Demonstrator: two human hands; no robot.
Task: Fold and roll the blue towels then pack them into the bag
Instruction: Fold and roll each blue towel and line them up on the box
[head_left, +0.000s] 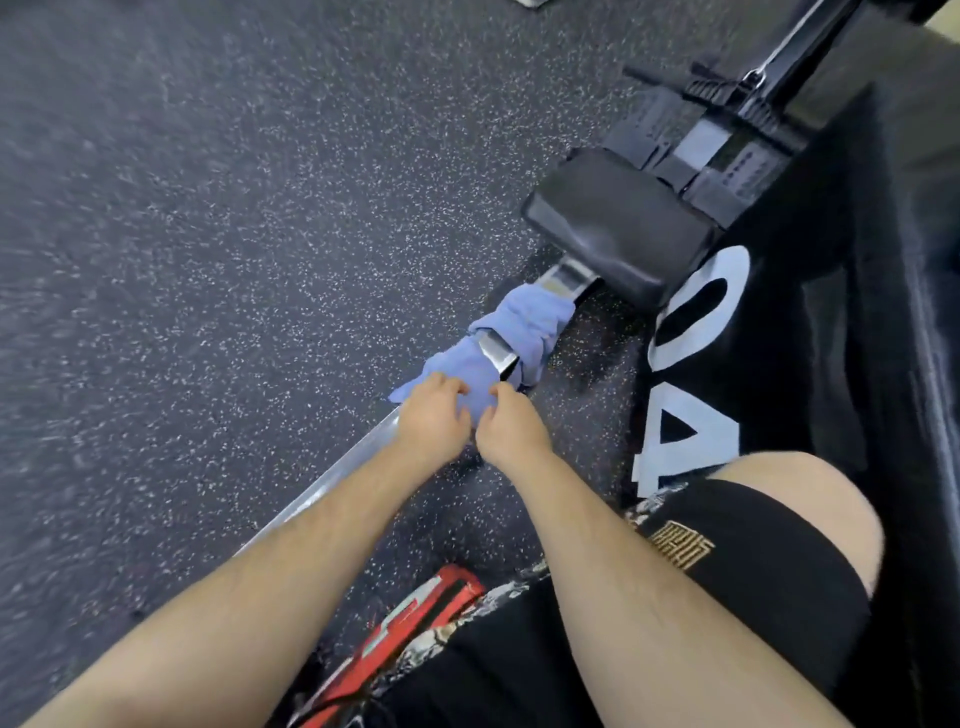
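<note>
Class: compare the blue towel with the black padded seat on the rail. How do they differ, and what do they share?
The blue towel is pale, soft and crumpled; the black padded seat is dark, smooth and firm-shaped. The left hand and right hand grip the towel; the seat is untouched. Both sit on the metal rail.

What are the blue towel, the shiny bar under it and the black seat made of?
The blue towel looks like soft, matte cloth, probably terry: it bunches and wrinkles. The bar looks like bare polished metal, since it gleams. The black seat seems padded, with a smooth leather-like or vinyl cover showing a dull sheen.
</note>
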